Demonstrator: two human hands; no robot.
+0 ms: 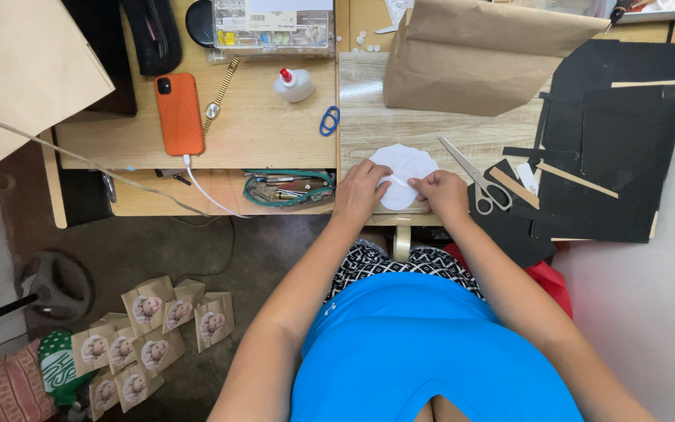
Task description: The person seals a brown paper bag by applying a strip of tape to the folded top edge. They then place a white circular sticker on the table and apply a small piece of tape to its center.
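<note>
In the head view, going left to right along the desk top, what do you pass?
Orange phone → wristwatch → glue bottle → blue loop → left hand → white paper cutout → right hand → scissors → black card sheets.

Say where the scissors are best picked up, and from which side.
Probably by the looped handles: the scissors lie flat and shut on the table, blades pointing up-left, loops at the near end beside the right hand. Coming from the near right side, that hand meets the loops first and stays clear of the blade tips. The left hand rests on the white paper.
</note>
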